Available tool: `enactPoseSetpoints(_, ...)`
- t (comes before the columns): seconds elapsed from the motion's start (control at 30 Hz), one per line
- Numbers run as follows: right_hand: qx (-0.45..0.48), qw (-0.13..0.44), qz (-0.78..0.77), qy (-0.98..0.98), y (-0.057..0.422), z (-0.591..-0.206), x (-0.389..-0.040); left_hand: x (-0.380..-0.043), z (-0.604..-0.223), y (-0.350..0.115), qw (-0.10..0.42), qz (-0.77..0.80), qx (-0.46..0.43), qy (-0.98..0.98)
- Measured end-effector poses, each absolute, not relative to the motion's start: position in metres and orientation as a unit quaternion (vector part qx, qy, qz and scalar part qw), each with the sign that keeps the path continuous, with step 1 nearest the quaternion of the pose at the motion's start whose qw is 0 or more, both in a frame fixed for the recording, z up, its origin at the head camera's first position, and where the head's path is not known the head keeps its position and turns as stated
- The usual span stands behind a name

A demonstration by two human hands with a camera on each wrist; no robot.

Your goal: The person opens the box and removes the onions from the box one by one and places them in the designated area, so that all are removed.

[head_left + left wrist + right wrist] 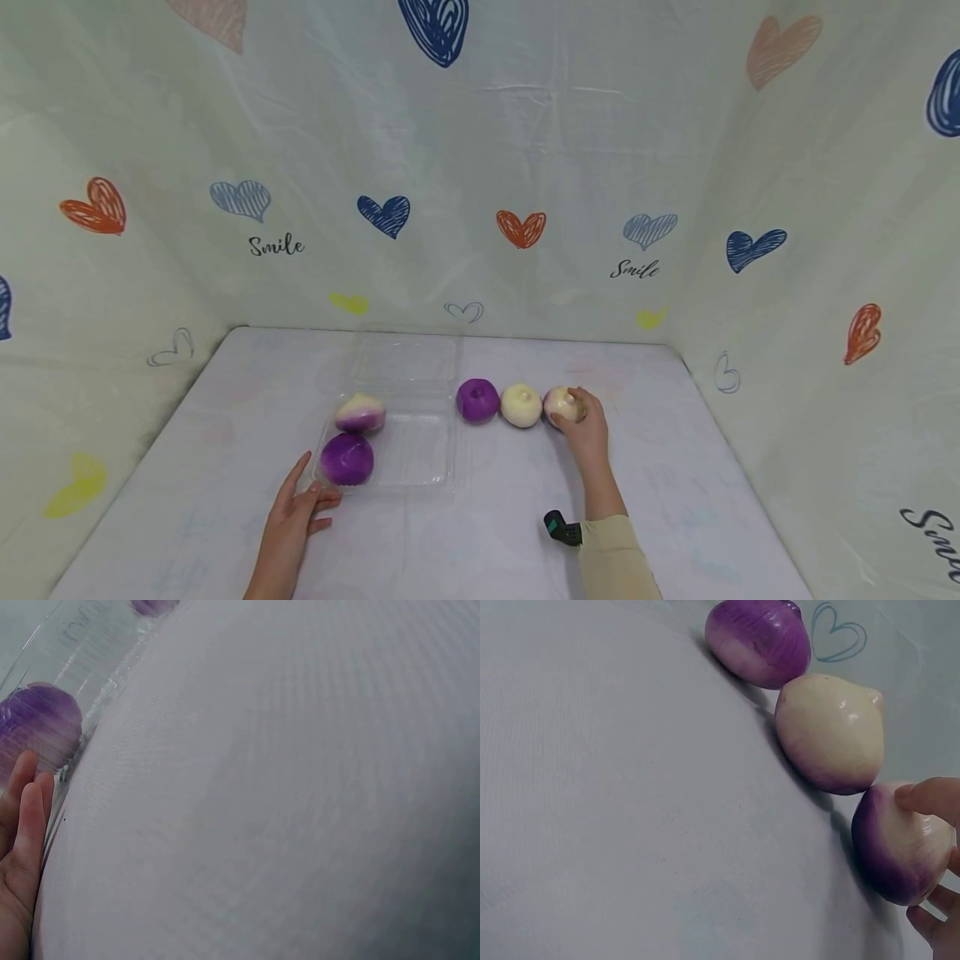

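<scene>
My right hand (pixel 585 429) grips a white-and-purple onion (pixel 900 844), thumb on one side and fingers round the other, at the right end of a row. Beside it in the row are a pale onion (pixel 521 406) and a purple onion (pixel 477 401). A clear plastic container (pixel 412 450) lies with its lid folded back. Along its left side sit a white-and-purple onion (pixel 360 413) at the back and a purple onion (pixel 347 459) in front. My left hand (pixel 292 521) rests at the container's front left corner, fingers extended against its walls.
The white-covered table (pixel 480 550) ends at a curtain (pixel 570 150) printed with hearts, which rises behind it and on both sides. A black strap piece (pixel 562 529) sticks out at my right wrist.
</scene>
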State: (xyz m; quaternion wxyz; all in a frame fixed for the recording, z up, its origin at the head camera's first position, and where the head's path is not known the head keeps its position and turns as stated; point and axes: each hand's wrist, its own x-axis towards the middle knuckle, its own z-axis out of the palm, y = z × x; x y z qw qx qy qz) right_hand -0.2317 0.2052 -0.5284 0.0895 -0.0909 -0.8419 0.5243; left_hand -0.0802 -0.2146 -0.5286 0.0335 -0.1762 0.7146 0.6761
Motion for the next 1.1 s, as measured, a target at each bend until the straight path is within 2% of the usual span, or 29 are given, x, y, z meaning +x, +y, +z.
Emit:
enactPoseSetpoints(0.33, -0.089, 0.093, 0.521, -0.844, 0.206, -0.526, -0.231, -0.079, -0.529, -0.215, 0.033, 0.676, -0.178, 0.714)
enactPoseSetpoints(0.7, -0.043, 0.156, 0.542, -0.825, 0.193, -0.501, -0.226, -0.077, -0.528, -0.215, 0.025, 0.676, -0.169, 0.717)
enactPoseSetpoints(1.1, 0.012, 0.13, 0.595, -0.793, 0.149, -0.481, -0.219, -0.081, -0.529, -0.215, 0.032, 0.675, -0.185, 0.713)
